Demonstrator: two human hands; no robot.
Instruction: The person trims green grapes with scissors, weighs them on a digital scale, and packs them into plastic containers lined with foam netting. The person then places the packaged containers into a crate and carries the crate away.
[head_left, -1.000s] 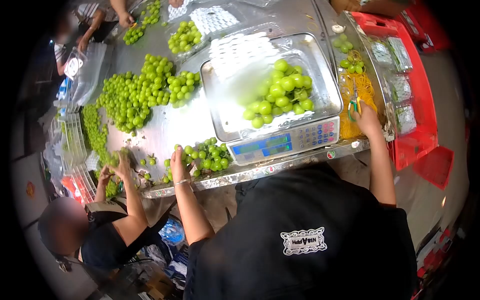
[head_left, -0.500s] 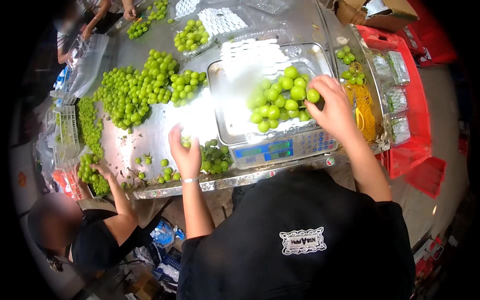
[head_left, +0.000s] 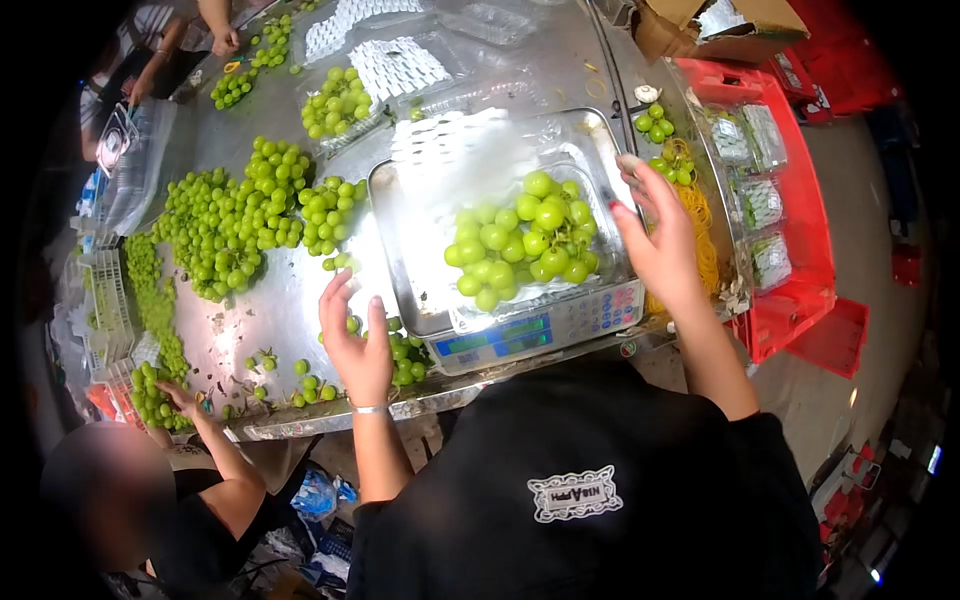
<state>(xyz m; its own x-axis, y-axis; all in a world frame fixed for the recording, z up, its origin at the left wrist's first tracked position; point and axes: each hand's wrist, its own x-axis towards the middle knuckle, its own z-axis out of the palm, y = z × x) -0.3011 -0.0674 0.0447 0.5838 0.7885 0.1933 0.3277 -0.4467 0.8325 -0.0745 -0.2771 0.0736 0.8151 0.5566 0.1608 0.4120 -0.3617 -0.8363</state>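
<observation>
"What's the biggest thing about the hands?"

"The steel table [head_left: 285, 310], spreading ahead of both. The red crate [head_left: 805, 190] stands to the right hand's right, and the scale [head_left: 560, 325] sits between the hands."

"And the grapes?"

"A large pile [head_left: 225, 240] lies beyond the left hand [head_left: 355, 350]. The cluster [head_left: 525, 240] is on the scale's pan, just left of the right hand [head_left: 660, 240]."

"What's different?"

"The right hand. Half a second ago its fingers are at the cluster's right edge; now they're spread and holding nothing, a little off to the right."

"Meaning?"

"I'd judge the cluster rests on the pan unsupported, with neither hand pressing on it. The display [head_left: 495, 340], between the hands, is lit, but I can't read its digits."

"And the left?"

"Fingers and thumb parted, apparently gripping nothing, beside the smaller bunch [head_left: 410, 360] on its right. One loose-looking grape [head_left: 353, 324] shows in the gap between them; whether skin touches it, I can't tell."
</observation>
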